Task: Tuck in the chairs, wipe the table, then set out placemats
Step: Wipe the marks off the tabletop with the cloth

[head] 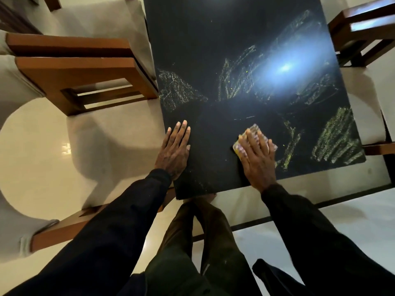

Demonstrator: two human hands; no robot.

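Wiping step. The cloth is being pressed flat on the near end of the table under the right hand, spread rather than gripping. The left hand is being rested open near the left edge. Strokes across the streaked far surface are judged to be called for next.

Single head-worn view here, wide-angle, tipped steeply down and forward over the near edge of the table — close in, the person's own legs at the frame's bottom.
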